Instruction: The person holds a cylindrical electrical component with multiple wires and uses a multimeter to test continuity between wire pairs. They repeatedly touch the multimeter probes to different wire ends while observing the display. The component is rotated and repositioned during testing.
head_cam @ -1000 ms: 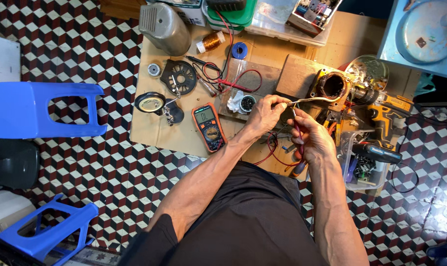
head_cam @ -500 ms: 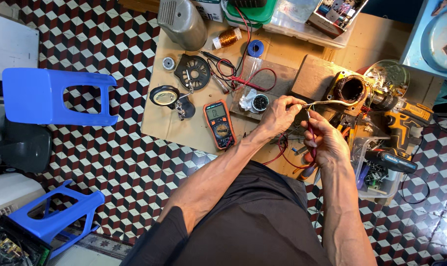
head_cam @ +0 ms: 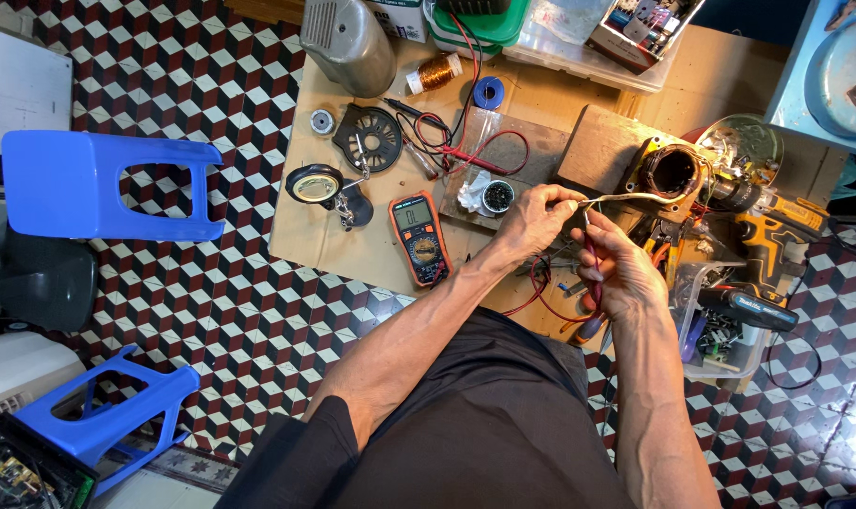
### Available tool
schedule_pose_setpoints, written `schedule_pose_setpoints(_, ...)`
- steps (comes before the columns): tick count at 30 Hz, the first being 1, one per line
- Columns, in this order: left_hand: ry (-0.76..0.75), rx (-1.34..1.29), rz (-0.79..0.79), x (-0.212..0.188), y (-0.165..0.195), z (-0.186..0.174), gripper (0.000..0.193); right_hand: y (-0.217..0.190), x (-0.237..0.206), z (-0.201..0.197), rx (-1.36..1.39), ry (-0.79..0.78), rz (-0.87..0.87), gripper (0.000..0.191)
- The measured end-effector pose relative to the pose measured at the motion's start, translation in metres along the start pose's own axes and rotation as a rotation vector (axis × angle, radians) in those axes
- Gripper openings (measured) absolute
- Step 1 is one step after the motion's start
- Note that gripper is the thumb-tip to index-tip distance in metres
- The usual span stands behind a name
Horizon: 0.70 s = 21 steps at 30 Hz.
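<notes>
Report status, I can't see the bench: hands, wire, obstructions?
Left hand pinching thin white wire. Right hand holding red-handled tool at wire. Nothing between them.

Bare forearms, black sleeve, dark trousers

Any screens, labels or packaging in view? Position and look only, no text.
Multimeter: on the cardboard sheet just left of the left hand; orange-edged dark body, grey rectangular screen on top, round dial below.
Cardboard box: top edge, right of the grey metal housing; white printed face, cropped.
Nothing else legible as a label.
</notes>
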State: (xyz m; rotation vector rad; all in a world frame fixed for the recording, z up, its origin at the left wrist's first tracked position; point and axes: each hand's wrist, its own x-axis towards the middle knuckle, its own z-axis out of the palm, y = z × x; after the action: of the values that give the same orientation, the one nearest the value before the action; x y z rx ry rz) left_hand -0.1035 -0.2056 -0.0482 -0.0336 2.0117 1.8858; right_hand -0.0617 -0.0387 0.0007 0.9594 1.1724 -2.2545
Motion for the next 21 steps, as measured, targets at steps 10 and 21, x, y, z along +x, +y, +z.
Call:
schedule_pose_setpoints(10,-0.069,-0.266,-0.123,0.005,-0.002,0.002,0.028,-0.002,0.002,-0.010,0.054,-0.042,0.065,0.051)
schedule_pose_setpoints(21,-0.133,-0.323,-0.278,0.003,0.009,-0.007,0.029,-0.002,0.003,-0.012,0.061,-0.039,0.076,0.048)
